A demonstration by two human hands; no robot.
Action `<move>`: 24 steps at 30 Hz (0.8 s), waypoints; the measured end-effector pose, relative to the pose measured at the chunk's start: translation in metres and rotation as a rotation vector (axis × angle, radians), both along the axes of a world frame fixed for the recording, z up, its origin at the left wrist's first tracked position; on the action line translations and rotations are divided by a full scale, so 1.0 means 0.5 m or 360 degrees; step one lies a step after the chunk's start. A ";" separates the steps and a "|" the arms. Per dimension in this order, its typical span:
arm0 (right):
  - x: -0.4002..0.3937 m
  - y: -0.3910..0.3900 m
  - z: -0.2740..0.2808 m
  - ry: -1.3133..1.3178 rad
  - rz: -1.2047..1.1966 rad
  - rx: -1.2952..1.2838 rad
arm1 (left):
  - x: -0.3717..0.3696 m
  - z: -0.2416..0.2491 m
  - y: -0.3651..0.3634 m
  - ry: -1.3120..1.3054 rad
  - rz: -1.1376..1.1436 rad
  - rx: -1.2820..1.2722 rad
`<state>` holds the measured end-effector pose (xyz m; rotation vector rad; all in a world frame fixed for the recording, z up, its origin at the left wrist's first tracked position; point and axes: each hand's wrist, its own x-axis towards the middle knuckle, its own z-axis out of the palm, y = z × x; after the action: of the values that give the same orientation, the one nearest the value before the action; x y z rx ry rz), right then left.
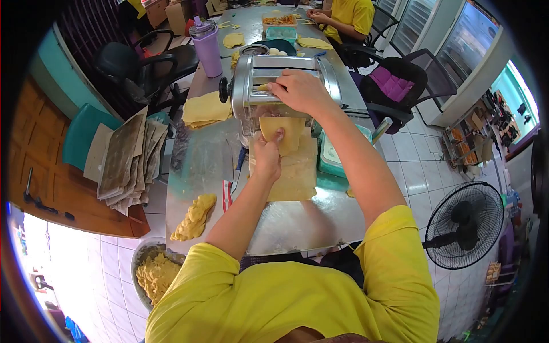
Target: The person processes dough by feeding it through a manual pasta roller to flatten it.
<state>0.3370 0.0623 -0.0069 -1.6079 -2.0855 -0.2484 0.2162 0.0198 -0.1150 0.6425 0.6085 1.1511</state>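
Note:
A metal dough sheeter (249,94) with a black side knob stands on the steel table in front of me. My left hand (267,155) pinches a flat yellow dough sheet (289,130) hanging at the machine's front, thumb over its face. Beneath it, more dough sheets (294,177) lie on the table. Across the top of the machine rests my right hand (300,91), palm down, thumb stretched out to the left. A sliver of dough (262,88) shows beside that thumb; the far fingertips are partly hidden.
Stacked dough sheets (206,110), a purple tumbler (209,54) and a dough lump (195,217) lie left. A lidded teal container (334,151) stands right. Below the table edge is a dough bowl (157,277). A fan (464,226) stands right; a co-worker (351,20) sits at the far end.

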 end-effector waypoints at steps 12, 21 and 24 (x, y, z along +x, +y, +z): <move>-0.062 -0.152 -0.152 0.0808 0.0039 0.1010 | -0.039 0.006 -0.057 -0.0061 -0.0068 -0.0013; -0.077 -0.212 -0.262 0.3398 0.0149 -0.0440 | -0.076 -0.024 -0.071 0.0024 -0.0350 0.0013; -0.078 -0.222 -0.240 0.3379 0.0111 -0.0469 | -0.077 -0.021 -0.088 0.0106 -0.0212 -0.0010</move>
<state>0.2981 -0.0487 -0.1272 -0.8171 -0.3984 1.2590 0.1778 -0.0244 -0.1254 0.7082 0.6163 1.0063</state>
